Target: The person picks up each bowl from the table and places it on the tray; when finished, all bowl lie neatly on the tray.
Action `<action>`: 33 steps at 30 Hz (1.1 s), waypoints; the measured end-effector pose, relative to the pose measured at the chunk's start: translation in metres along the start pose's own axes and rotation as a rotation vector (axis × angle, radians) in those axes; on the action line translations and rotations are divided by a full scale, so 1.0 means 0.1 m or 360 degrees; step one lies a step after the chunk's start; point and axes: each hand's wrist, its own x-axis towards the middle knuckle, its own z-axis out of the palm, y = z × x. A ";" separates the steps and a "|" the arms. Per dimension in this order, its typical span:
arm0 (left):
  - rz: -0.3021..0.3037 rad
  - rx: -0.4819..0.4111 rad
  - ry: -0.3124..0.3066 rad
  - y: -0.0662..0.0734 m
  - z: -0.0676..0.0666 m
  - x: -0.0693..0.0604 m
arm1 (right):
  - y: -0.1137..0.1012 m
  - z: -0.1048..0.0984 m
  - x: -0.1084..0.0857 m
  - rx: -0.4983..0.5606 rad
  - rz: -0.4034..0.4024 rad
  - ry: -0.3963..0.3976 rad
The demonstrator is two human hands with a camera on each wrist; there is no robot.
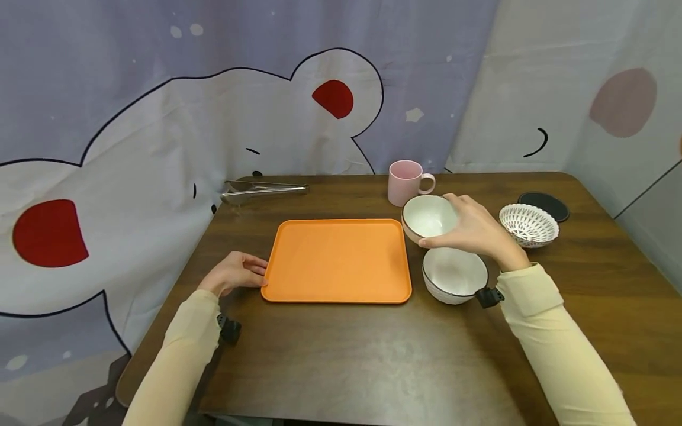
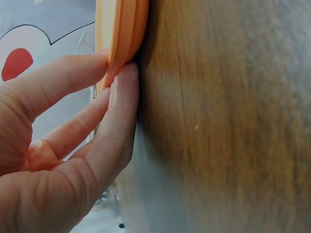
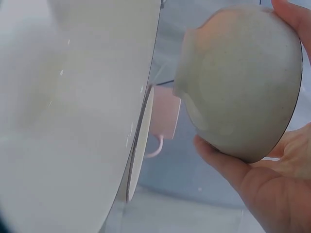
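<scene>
My left hand pinches the left rim of the orange tray; in the left wrist view, its fingertips meet the tray's edge. With thumb and fingers spread around its sides, my right hand grips a white, dark-rimmed bowl right of the tray. The right wrist view shows this held bowl raised, its foot facing another bowl's rim. That lower bowl is mostly hidden. Nearer me stands a white bowl, large in the right wrist view.
A pink mug stands behind the held bowl. Metal tongs lie at the back left. A white openwork basket and a black round disc are at the right. The wooden table's front edge is near me.
</scene>
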 end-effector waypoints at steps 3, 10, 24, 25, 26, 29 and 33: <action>-0.0007 -0.0007 -0.0002 0.01 0.00 -0.01 | -0.04 0.03 0.05 0.0019 -0.0007 -0.0007; -0.0041 -0.0012 0.0004 0.02 0.00 -0.02 | -0.14 0.10 0.15 0.0074 -0.0043 -0.0006; -0.0042 0.0001 0.0012 0.03 0.00 0.00 | -0.36 0.18 0.29 0.0081 -0.0093 -0.0026; -0.0038 -0.0006 0.0009 0.03 0.00 0.00 | -0.38 0.19 0.30 0.0093 -0.0102 -0.0030; -0.0034 -0.0013 0.0005 0.03 0.01 0.00 | -0.39 0.20 0.31 0.0106 -0.0114 -0.0035; -0.0011 -0.0027 -0.0011 0.02 0.01 0.01 | -0.43 0.23 0.33 0.0125 -0.0146 -0.0047; 0.0012 -0.0037 -0.0016 0.00 0.00 0.00 | -0.48 0.28 0.34 0.0122 -0.0175 -0.0055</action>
